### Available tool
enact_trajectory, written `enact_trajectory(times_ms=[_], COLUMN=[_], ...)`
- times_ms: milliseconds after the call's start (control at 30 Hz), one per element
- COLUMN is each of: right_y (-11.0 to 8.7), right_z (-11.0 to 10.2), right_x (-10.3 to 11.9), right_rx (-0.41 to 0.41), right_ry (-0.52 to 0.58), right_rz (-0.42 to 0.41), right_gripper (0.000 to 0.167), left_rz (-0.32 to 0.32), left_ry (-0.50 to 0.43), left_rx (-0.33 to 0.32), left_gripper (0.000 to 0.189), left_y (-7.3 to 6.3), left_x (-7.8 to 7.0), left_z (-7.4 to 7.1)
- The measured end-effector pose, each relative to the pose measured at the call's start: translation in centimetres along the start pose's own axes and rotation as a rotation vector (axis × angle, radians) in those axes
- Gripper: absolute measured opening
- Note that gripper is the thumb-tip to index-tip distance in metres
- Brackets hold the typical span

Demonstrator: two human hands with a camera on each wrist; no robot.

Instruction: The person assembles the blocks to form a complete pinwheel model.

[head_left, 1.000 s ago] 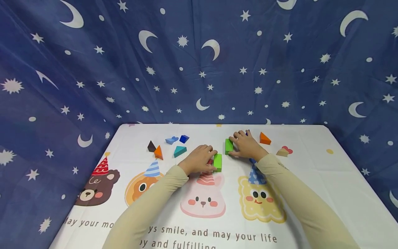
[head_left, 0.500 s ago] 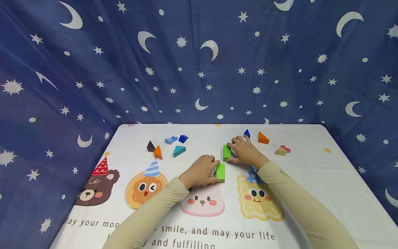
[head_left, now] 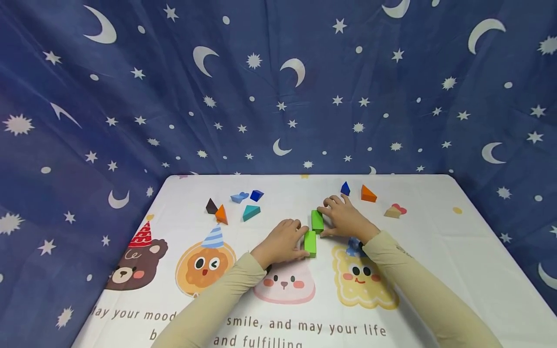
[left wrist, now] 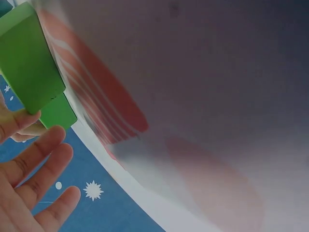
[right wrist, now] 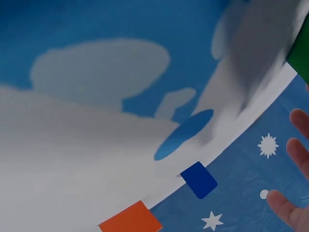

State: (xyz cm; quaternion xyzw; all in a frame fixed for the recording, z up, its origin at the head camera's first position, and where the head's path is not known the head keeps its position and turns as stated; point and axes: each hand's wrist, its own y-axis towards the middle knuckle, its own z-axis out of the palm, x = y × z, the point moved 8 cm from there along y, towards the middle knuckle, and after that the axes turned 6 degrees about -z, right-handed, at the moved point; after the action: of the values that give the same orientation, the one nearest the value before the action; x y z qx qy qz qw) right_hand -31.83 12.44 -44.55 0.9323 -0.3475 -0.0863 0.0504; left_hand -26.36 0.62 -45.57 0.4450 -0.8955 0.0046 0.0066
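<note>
My left hand (head_left: 282,240) pinches a green rectangular block (head_left: 310,244) lying on the table, thumb and index finger at its two ends. Slightly farther back, my right hand (head_left: 348,220) grips a second green block (head_left: 317,221) of the same shape in the same way. The two blocks lie end toward end, a little offset sideways. In the left wrist view the nearer green block (left wrist: 31,58) partly covers the farther green block (left wrist: 59,113), and the other fingers are spread. Only a corner of a green block (right wrist: 301,53) shows in the right wrist view.
Left at the back lie a black block (head_left: 211,206), an orange block (head_left: 221,214), a teal block (head_left: 251,212) and blue blocks (head_left: 256,195). Behind my right hand are a blue block (head_left: 345,189), an orange block (head_left: 368,194) and a tan block (head_left: 393,211). A starry curtain (head_left: 243,87) hangs behind.
Both hands have drawn their green blocks toward me. The left block also shifted slightly right, and the right one slightly left, so the two blocks now sit closer together.
</note>
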Motion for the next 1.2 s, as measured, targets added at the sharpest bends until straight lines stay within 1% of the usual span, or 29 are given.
enact_trajectory(times_ms=[200, 400, 633, 833, 967, 1200], right_y=[0.2, 0.3, 0.0, 0.0, 0.1, 0.1], right_z=[-0.2, -0.4, 0.2, 0.6, 0.6, 0.6], right_x=[-0.1, -0.4, 0.0, -0.1, -0.3, -0.3], right_rx=[0.013, 0.000, -0.005, -0.011, -0.003, 0.006], right_ry=[0.015, 0.016, 0.041, 0.026, 0.038, 0.026], right_rz=[0.005, 0.009, -0.002, 0.007, 0.007, 0.005], right_gripper=[0.075, 0.075, 0.074, 0.073, 0.073, 0.075], left_rz=[-0.002, -0.004, -0.013, -0.015, -0.018, -0.020], left_ry=[0.003, 0.002, -0.020, -0.024, -0.032, 0.011], left_rx=[-0.015, -0.025, 0.005, -0.014, -0.011, -0.016], left_gripper=[0.066, 0.067, 0.068, 0.068, 0.068, 0.070], left_y=[0.1, 0.3, -0.1, -0.1, 0.1, 0.2], left_x=[0.0, -0.1, -0.4, -0.5, -0.4, -0.4], left_z=[0.0, -0.4, -0.1, -0.1, -0.1, 0.2])
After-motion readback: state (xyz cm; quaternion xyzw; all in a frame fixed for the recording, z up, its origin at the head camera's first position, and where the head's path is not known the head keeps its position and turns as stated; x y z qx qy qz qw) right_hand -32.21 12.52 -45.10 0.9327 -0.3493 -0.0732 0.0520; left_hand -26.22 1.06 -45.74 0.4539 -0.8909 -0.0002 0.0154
